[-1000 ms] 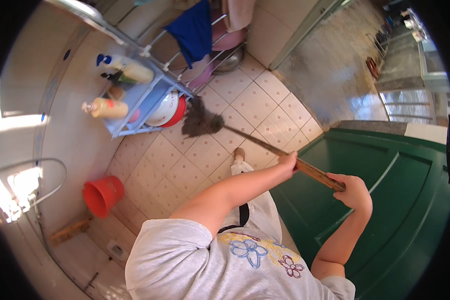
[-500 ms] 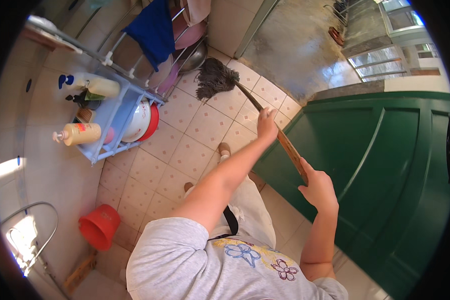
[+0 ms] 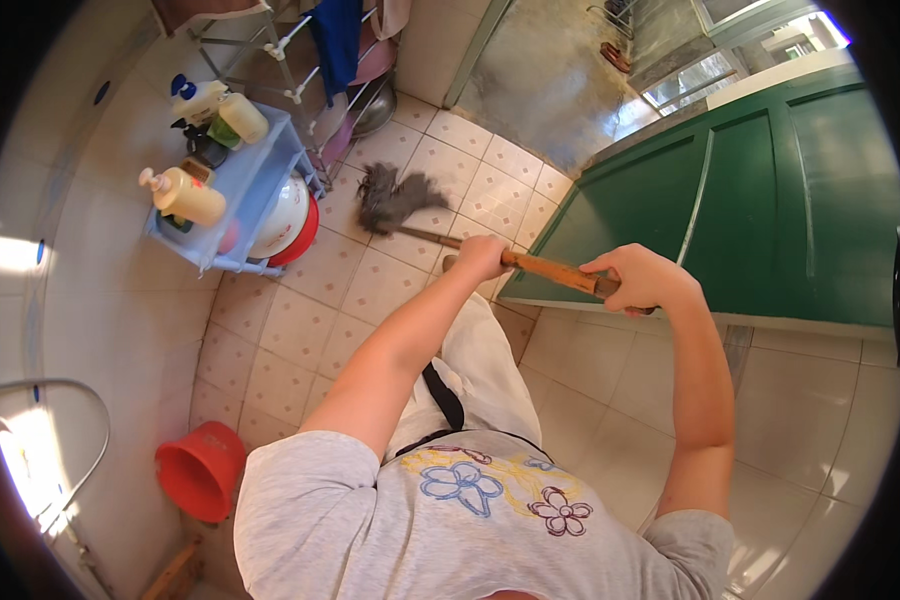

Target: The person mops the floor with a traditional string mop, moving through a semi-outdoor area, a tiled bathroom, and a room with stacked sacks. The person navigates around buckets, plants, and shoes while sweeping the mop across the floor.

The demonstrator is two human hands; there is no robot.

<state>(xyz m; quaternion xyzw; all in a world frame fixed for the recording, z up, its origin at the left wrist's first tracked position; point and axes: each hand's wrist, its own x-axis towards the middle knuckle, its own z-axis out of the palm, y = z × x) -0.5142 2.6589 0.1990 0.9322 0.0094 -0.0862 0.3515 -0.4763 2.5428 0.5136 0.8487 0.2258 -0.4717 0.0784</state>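
A string mop with a wooden handle (image 3: 548, 268) reaches across in front of me. Its dark grey mop head (image 3: 395, 200), smeared by motion, lies on the tiled floor (image 3: 370, 290) close to the blue shelf. My left hand (image 3: 483, 258) is closed round the middle of the handle. Near the handle's end, my right hand (image 3: 645, 278) grips it with the thumb on top. The handle lies nearly level across the view, tilting slightly down to the right.
To the left stands a blue shelf (image 3: 235, 185) with pump bottles (image 3: 192, 197) on top and basins inside. A metal rack with cloths (image 3: 335, 45) is behind it. A red bucket (image 3: 202, 470) sits lower left. The green door (image 3: 710, 200) stands at right, beside the doorway.
The mop head has swept left and nearer me. Its handle has swung from steep to nearly level. My left hand has moved left, and my right hand has risen.
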